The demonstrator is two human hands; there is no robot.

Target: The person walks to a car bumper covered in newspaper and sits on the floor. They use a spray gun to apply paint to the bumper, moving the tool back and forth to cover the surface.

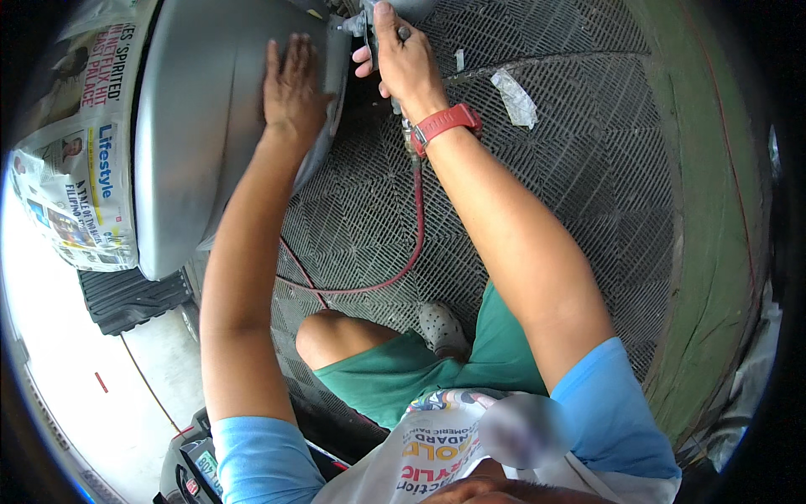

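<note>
Hose (419,197) loops across mat (546,210); newspaper sheets (77,189) border grey panel (197,118).

Your right hand (409,71) has room rightward above the grated mat (579,143), but the grey panel (193,126) beneath your left hand (294,88) blocks the left, and the red hose (420,210) loops between your forearms.

We see glare bleaching the lower-left floor (92,353) and soft sheen on the grey panel (197,126). Edges bend toward a black rim; the left hand (294,97) seems slightly blurred.
</note>
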